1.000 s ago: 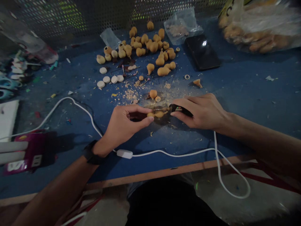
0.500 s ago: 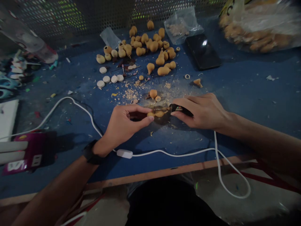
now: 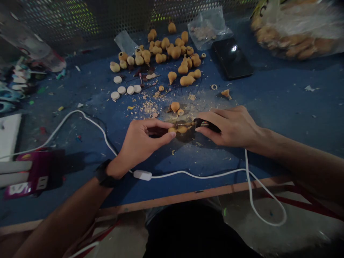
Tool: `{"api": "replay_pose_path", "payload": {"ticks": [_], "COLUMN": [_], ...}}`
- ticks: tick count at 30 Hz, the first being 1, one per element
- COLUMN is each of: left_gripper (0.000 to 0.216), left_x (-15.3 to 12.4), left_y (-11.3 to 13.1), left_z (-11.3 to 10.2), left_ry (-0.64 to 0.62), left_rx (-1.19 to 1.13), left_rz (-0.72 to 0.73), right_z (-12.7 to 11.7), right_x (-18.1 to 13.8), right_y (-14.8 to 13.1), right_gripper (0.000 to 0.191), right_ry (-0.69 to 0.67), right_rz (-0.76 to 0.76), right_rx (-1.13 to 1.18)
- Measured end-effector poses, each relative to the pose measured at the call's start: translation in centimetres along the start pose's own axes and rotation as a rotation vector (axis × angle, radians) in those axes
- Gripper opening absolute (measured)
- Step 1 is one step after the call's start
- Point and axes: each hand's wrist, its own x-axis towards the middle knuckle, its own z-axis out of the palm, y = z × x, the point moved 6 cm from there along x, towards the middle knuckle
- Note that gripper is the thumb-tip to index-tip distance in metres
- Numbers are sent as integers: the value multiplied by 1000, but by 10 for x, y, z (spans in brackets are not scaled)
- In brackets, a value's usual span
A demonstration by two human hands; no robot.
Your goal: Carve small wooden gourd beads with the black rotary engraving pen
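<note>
On my feed the blue tabletop [image 3: 271, 107] fills the view, edged in pale wood and backed by a perforated metal screen [image 3: 80, 21]. At the far right sits a clear plastic bag of dried gourds [image 3: 295, 36], and beside it lies a black phone [image 3: 232, 59]. A white cable [image 3: 188, 173] with an inline switch [image 3: 142, 175] loops across the front of the tabletop.

Most of the work I can judge from here lies in the loose cluster of small gourds [image 3: 166, 50] at the back: a few look opened at the top, while many look whole. Below them, a row of white discs [image 3: 126, 90] and scattered shavings [image 3: 147, 107] show that cutting or grinding has been done, with plenty of gourds left around it.

At centre, my left hand [image 3: 142, 138] pinches a small gourd [image 3: 182, 129] lying on its side, between thumb and fingers [image 3: 161, 125]. My right hand [image 3: 231, 127] has its fingers closed around a dark handheld rotary tool [image 3: 206, 125], whose tip meets the gourd's neck or sits just beside it; I cannot tell which.
</note>
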Motion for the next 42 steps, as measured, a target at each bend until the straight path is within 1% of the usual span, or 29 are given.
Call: {"api": "replay_pose_path", "payload": {"ticks": [8,11,15,19,23,25,30,32,38,42], "left_gripper": [25,24,23,24,25,24,19,20,18,21], "left_x": [0,0,0,0,0,0,0,0,0,0], "left_y": [-2,-2,-1,-1,-1,0,1,0,-1,-1], "left_z": [0,0,0,0,0,0,0,0,0,0], "left_ry": [-2,4,-3,-6,-6,-4,9,8,0,0], "left_rx": [14,5,0,0,8,4,-10,-9,-3,-4], "left_rz": [7,6,8,8,4,7,16,13,34,52], "right_z": [1,0,-1,1,1,0,-3,-4,-4,-3], "right_x": [1,1,1,0,0,1,0,0,0,0], "right_y": [1,1,-1,0,-1,-2,-7,-7,-5,-3], "right_gripper": [53,55,58,59,59,59,57,55,51,50], "right_ry": [-27,-33,-5,-21,-22,-6,99,118,73,61], "right_rz": [27,17,-12,13,0,-9,-65,-78,-70,-63], "right_rx": [3,-4,-24,-35,-36,-45,-82,-87,-57,-42]}}
